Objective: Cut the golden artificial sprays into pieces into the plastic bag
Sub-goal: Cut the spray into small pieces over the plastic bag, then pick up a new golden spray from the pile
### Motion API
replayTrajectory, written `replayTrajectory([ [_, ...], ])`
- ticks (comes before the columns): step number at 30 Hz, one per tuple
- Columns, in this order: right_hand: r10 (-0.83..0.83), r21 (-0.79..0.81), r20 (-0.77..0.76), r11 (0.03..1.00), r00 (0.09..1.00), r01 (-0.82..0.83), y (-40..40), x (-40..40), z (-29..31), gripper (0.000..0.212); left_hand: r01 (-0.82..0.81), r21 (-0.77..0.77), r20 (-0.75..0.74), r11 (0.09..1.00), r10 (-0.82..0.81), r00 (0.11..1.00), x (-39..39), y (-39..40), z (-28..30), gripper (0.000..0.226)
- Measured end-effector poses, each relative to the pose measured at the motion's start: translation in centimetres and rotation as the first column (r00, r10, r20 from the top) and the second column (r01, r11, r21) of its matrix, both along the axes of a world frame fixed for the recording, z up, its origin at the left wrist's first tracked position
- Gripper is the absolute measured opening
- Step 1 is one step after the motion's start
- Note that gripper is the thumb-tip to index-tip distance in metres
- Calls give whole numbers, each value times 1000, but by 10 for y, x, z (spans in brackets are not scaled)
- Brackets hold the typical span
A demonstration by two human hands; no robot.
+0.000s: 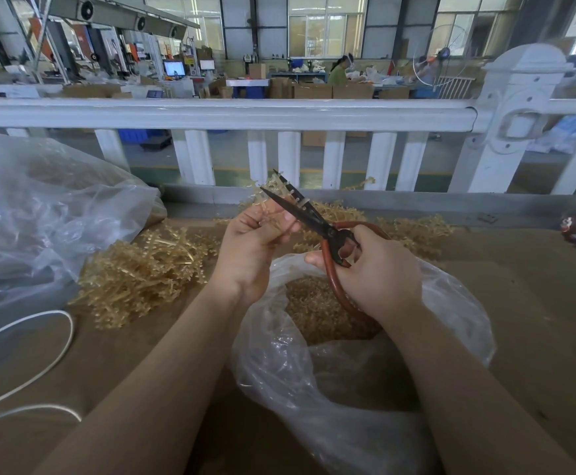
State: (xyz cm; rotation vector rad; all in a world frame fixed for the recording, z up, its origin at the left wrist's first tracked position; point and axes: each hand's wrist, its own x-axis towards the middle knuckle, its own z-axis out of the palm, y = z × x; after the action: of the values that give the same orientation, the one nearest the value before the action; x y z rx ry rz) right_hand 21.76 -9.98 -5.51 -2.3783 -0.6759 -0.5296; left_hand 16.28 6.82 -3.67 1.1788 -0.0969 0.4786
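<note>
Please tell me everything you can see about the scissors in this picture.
The scissors have two dark, narrow metal blades and large looped handles with a reddish-brown covering. The right hand grips the handles above the open plastic bag. The blades point up and to the left, slightly parted, around a golden spray that the left hand pinches. Small bits of the spray sit against the upper blade.

Scissors (308, 214) on spray (272, 190), over bag (457, 296)

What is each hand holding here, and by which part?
The left hand pinches a golden spray near its lower stem. The right hand grips the scissors by their red loop handles.
</note>
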Motion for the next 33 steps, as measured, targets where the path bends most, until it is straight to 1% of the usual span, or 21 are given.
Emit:
replayTrajectory([
  [5, 7, -13, -6, 1000, 1000, -8, 0, 0, 0, 83, 11, -3, -26, 1000, -11, 1000, -1, 1, 0, 2],
  [8, 6, -29, 9, 1000, 1000, -6, 0, 0, -1, 82, 29, -10, -29, 1000, -29, 999, -1, 1, 1, 8],
  [12, 3, -27, 63, 1000, 998, -1, -1, -1, 0, 81, 54, -56, -40, 997, -56, 998, -1, 1, 2, 14],
  [15, 7, -13, 65, 1000, 998, -6, -1, -1, 0, 74, 77, -72, -49, 994, -81, 996, 0, 2, 2, 15],
  [18, 25, -16, 14, 1000, 1000, -25, 0, 1, -2, 75, 83, -69, -69, 994, -88, 994, 0, 4, 2, 8],
  [21, 88, 26, -88, 996, 992, -86, 0, 2, -4, 78, 66, -51, -94, 997, -70, 993, 1, 5, 2, 6],
  [24, 151, 86, -188, 987, 971, -137, 0, 3, -4, 67, 62, -49, -103, 997, -66, 992, 1, 5, 1, 8],
  [27, 189, 113, -246, 980, 951, -166, 1, 4, -4, 65, 75, -67, -105, 995, -82, 991, 1, 5, 1, 2],
  [33, 229, 160, -284, 969, 931, -189, 1, 6, -7, 62, 55, -101, -98, 993, -65, 993, 1, 4, 2, 5],
])
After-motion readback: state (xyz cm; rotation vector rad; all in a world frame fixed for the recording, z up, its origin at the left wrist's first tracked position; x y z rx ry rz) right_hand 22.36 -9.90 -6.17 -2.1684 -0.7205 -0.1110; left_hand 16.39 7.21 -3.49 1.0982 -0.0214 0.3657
